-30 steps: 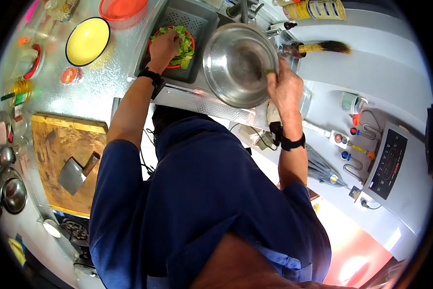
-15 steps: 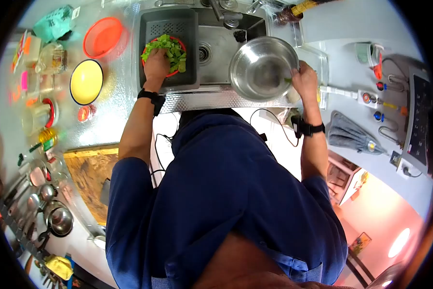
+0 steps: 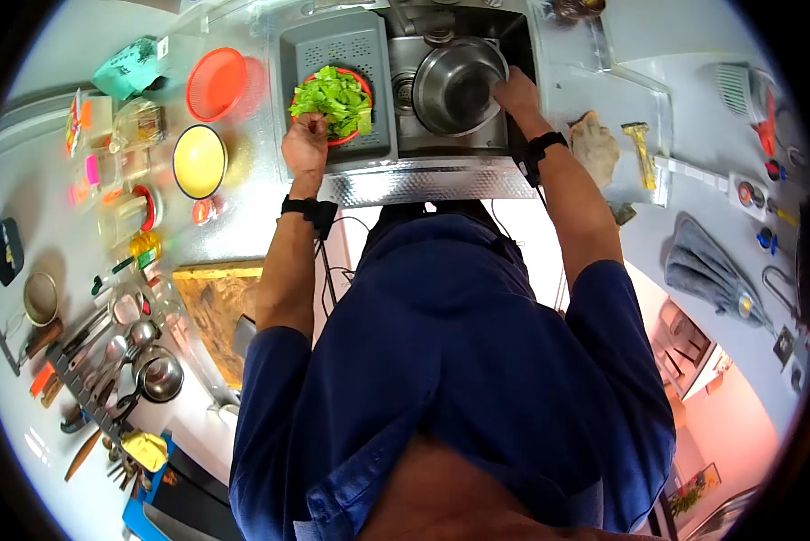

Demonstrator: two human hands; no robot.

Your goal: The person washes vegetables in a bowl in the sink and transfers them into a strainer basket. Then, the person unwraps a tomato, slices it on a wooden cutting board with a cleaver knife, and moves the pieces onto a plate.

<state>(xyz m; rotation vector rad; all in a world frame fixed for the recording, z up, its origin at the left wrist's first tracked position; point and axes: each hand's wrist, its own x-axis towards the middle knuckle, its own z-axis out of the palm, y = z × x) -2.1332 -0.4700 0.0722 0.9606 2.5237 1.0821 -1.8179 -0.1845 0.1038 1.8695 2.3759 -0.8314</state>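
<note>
While the right hand (image 3: pixel 518 93) has its grip clamped on the right rim of the steel bowl (image 3: pixel 456 87), over the sink (image 3: pixel 414 142), that one-sided hold is probably the weakest point: a wet rim could slip, and any weight inside would swing the left side down. The tap (image 3: pixel 439 36) stands just beyond the bowl's far rim, so a careless lift could knock it. To the left, the greens (image 3: pixel 335 97) are heaped in the red basket (image 3: pixel 367 88), which sits in the grey tub (image 3: pixel 295 45). The left hand (image 3: pixel 306 140) is at the basket's near-left edge, fingers bunched together (whether they pinch a leaf, the rim or nothing, I cannot make out). Because the leaves rise above the rim, a tug or push there could spill some into the tub; if the basket tipped right, a few might fall towards the drain (image 3: pixel 404 87), which lies uncovered just left of the bowl.
</note>
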